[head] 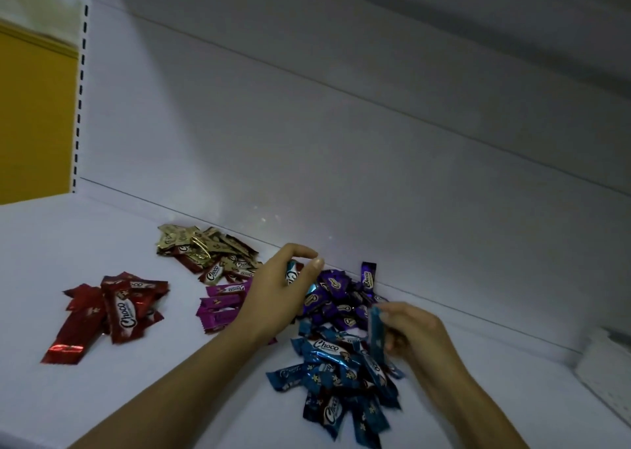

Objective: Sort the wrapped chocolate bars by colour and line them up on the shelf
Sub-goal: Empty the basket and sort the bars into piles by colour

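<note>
OPERATOR: Two bare forearms reach in from the bottom of my feed. The left hand [283, 288] is curled round a held bar [293, 273], thumb and fingers clamped on it above the heaps. The right hand [415, 332] pinches a blue bar [376, 332] on edge, just over the blue heap [341, 363].

DESK: And the rest of the stock?

OPERATOR: All of it is on the white shelf [102, 397]. The red heap [116, 312] lies at left, well apart. The gold heap [187, 242] is near the back wall [341, 158], with brown bars [214, 273] mixed in along its near side. The pink heap [220, 307] sits just beside the left wrist. The purple heap [333, 298] lies behind the hands and touches the blue one. One purple bar [368, 276] stands upright against the wall.

DESK: How far along is the job?

OPERATOR: I judge the colour sort mostly done. The groups are loose, gold overlaps brown, and purple runs into blue. The lining-up has not begun: every group is a jumble and I see no row anywhere. I cannot fix the colour of the held bar, though its end looks blue-green. A white box [611, 356] sits at the far right edge
</note>
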{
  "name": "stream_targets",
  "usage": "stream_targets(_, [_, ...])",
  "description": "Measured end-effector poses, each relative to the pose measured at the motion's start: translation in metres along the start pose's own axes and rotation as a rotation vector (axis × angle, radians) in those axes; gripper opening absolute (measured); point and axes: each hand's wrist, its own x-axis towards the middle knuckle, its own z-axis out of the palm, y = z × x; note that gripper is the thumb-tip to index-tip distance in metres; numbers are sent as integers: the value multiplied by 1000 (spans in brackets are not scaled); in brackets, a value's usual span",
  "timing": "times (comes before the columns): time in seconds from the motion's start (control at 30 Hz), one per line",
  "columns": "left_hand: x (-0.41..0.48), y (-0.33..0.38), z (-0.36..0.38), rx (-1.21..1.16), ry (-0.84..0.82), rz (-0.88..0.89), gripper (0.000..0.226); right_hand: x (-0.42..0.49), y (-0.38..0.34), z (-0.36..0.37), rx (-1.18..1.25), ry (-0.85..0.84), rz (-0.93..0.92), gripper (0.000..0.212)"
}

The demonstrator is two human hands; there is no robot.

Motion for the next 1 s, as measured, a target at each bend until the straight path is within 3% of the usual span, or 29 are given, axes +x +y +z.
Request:
stream_targets(0.13, [-3,5,1,-124,-47,-76,39,-9,5,7,-397,-30,-280,14])
stream_targets(0.27, [-9,10,2,-134,-74,-98,34,-17,2,18,-330,-26,-398,31])
stream_targets(0.43, [-20,17,25,-203,-163,-140,46,-21,7,40,-222,-49,-390,31])
stream_targets(0.7, [-23,18,28,-34,-271,-8,50,-27,10,49,-310,47,-404,26])
stream_targets(0.87, [-27,23,30,129,-203,212,47,-32,7,50,-404,108,-459,39])
stream_targets(0.93, [-31,24,30,181,-189,261,53,-31,7,49,-373,113,-469,41])
stream_targets(1.0, [-32,25,29,237,-182,302,60,-30,7,48,-278,99,-483,56])
